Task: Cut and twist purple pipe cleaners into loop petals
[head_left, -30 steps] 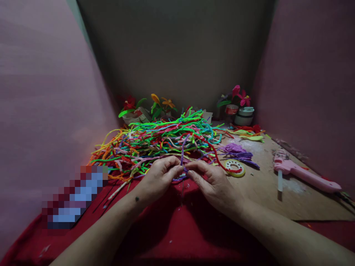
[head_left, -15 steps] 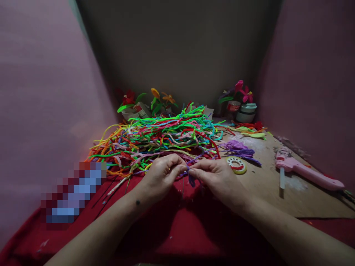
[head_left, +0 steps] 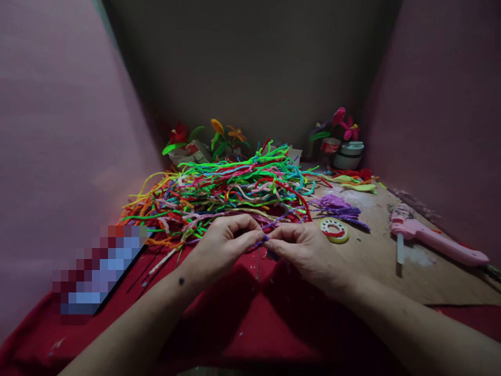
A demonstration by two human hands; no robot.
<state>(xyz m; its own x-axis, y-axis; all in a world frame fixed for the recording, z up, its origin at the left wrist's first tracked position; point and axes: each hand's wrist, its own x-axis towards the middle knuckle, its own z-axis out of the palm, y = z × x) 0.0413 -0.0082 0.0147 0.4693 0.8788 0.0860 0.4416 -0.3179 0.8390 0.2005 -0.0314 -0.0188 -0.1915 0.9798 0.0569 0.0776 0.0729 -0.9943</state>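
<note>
A purple pipe cleaner [head_left: 265, 238] is pinched between both hands, close in front of me. My left hand [head_left: 230, 240] grips it with thumb and forefinger. Right beside it, my right hand [head_left: 305, 248] pinches the same piece, the fingertips of both hands almost meeting. One purple length slants up and away beyond the fingers. Part of the piece is hidden behind my right fingers. Just past my hands lies a big heap of multicoloured pipe cleaners [head_left: 235, 183]. Right of the heap rests a bundle of purple pipe cleaners [head_left: 342, 212].
A round yellow-rimmed spool [head_left: 343, 226] and a pink glue gun [head_left: 434, 235] lie on a brown board [head_left: 376, 277] at right. A blurred flat device [head_left: 105, 277] is at left on the red cloth [head_left: 250, 324]. Pipe-cleaner flowers [head_left: 346, 128] and a lidded jar [head_left: 348, 155] stand behind.
The purple loops hanging below my fingers are now mostly out of sight behind my right hand. My left fingers have shifted slightly. The whole view has moved a little.
</note>
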